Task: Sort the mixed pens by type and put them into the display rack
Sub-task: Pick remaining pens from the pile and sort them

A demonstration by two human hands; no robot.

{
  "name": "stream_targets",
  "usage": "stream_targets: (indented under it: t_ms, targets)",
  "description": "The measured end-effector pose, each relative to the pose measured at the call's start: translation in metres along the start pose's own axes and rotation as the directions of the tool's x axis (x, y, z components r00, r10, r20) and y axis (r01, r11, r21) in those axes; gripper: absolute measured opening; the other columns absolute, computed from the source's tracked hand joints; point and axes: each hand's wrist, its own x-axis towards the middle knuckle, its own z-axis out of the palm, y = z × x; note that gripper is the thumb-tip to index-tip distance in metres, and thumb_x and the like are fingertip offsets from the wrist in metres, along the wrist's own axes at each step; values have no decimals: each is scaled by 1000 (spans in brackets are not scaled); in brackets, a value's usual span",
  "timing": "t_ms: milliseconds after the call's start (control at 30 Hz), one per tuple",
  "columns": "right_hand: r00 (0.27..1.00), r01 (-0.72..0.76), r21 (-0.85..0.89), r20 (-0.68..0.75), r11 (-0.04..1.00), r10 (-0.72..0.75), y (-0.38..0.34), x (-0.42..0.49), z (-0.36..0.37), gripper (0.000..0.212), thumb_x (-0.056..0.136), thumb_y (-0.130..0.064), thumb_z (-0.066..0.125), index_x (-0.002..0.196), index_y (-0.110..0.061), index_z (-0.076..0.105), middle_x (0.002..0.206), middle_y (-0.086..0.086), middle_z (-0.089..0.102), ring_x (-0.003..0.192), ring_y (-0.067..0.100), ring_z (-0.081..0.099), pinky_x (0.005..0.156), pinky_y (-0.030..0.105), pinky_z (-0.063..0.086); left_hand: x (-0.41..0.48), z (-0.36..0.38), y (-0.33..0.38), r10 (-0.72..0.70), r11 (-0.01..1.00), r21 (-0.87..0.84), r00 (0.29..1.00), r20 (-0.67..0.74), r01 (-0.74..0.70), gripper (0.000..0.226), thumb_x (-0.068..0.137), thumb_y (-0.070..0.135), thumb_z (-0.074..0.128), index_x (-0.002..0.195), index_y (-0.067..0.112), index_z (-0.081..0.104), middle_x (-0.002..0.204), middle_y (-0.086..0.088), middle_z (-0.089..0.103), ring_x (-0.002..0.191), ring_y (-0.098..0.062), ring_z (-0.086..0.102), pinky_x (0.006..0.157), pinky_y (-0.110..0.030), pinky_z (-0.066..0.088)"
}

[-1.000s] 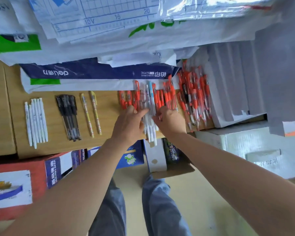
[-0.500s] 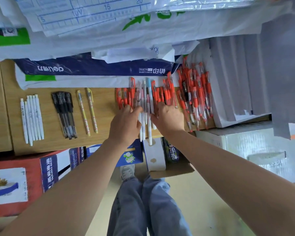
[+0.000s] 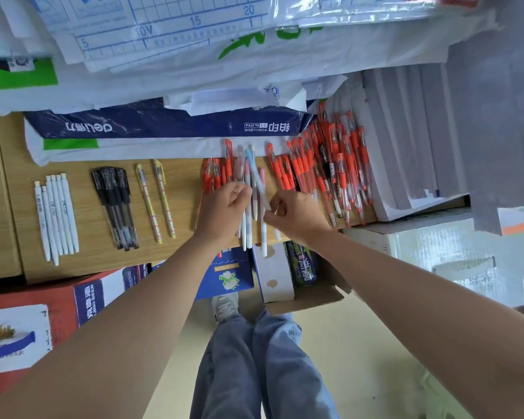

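Head | step: pulling pastel pens (image 3: 248,228) from red pens (image 3: 339,170) | left hand (image 3: 224,211) grips them, right hand (image 3: 298,217) pinches blue-capped pen (image 3: 254,170) | next: probably lay own row on desk (image 3: 185,192).

The left hand (image 3: 224,211) lay over the near ends of the red pens (image 3: 217,173) beneath it, and its curled fingers hid whether they held any of the white pens (image 3: 248,225). The blue-capped pen (image 3: 253,167) pinched in the right hand (image 3: 298,217) was smeared by blur, its lower barrel covered by that hand's thumb. Print on the pen barrels was too small to read, and the red carton (image 3: 52,294) was cut off by the left edge.
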Motion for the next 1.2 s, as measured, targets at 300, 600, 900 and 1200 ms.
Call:
stream_targets:
  t_ms: [300,600,900,1200]
  targets:
    - [995,-63,-158,-87,985,50,-3,-6,14,26,91,-37,59,81,-13,61,67,-1,60,60,15,58,56,29,51,-1,-14,-1,-136,990,-50,987,-87,132,35,101,30,41,93,3,60,79,-11,61,70,-34,58,66,-45,50]
    - [962,-274,-338,-115,900,249,1,-3,24,29,88,-36,59,81,-8,54,66,4,50,56,17,48,46,21,35,-13,-17,-18,-137,990,-27,991,-5,137,33,99,30,46,96,3,63,93,-17,68,65,-28,57,74,-48,53]
    - [978,-125,-30,-174,992,118,-16,-2,27,16,84,-23,63,82,-9,55,64,4,58,55,19,54,50,28,47,-19,-21,-18,-170,982,-89,985,-2,170,32,98,31,48,91,3,63,91,-14,68,74,-33,59,76,-53,53]
    - [953,-269,-267,-212,925,216,-16,1,32,28,87,-30,67,92,-5,55,77,5,52,69,20,49,54,25,34,-20,-26,-24,-181,978,-99,983,22,182,38,95,33,48,92,-3,61,89,-13,68,89,-40,63,78,-54,53]
